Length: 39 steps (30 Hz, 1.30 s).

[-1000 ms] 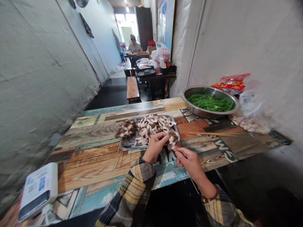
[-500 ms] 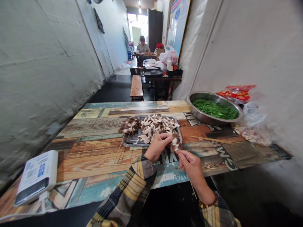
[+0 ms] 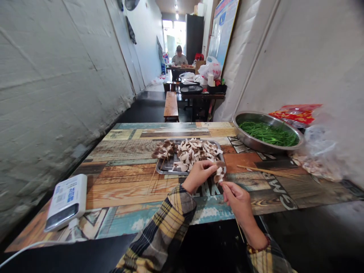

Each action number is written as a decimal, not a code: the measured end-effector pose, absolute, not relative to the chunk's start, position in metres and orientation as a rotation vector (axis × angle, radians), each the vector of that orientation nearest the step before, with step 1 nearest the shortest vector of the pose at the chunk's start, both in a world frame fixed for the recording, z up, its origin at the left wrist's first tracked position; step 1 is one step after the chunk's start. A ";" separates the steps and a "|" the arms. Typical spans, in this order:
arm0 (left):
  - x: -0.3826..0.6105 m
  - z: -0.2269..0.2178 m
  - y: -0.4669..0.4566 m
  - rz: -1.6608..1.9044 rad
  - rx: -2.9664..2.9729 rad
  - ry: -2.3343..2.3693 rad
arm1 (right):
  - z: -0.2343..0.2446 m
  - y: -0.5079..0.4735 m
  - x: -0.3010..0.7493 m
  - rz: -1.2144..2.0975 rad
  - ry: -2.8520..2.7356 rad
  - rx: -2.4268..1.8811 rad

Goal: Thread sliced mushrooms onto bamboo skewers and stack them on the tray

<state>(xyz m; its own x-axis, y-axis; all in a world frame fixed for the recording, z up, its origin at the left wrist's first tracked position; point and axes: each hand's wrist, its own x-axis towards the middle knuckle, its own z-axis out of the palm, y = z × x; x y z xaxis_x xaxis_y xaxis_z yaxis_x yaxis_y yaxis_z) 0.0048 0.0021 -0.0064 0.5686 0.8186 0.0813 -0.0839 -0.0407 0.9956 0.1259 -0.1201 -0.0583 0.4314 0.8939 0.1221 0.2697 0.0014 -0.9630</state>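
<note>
My left hand pinches a brown-and-white mushroom piece just in front of the tray's near right corner. Below it, my right hand is closed round a thin bamboo skewer, whose lower end sticks out under the palm. Mushroom pieces are gathered at the skewer's upper end; the tip is hidden among them. Behind my hands lies a metal tray with a heap of torn mushrooms. At the tray's left, loaded mushroom skewers rest with their sticks pointing toward me.
Bare skewers lie to the right on the wood-patterned table. Beyond them are a steel bowl of green chives and plastic bags. A white device with a cable stands at left. Another person sits far back.
The whole scene has shifted rightward as the camera turned a little left. Both hands keep their hold on the mushroom and skewer, with only slight movement.
</note>
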 end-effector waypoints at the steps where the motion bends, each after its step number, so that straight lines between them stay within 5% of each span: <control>1: 0.002 -0.006 0.005 0.872 1.441 0.689 | -0.058 -0.120 0.126 0.674 -1.019 -1.527; 7: -0.018 -0.009 0.033 1.186 1.606 0.987 | -0.058 -0.117 0.124 0.605 -0.786 -1.480; 19: -0.003 -0.021 0.020 0.833 2.525 0.899 | -0.056 -0.115 0.124 0.555 -0.865 -1.475; 39: -0.008 -0.005 0.026 1.036 1.065 0.717 | -0.055 -0.116 0.125 0.585 -0.892 -1.475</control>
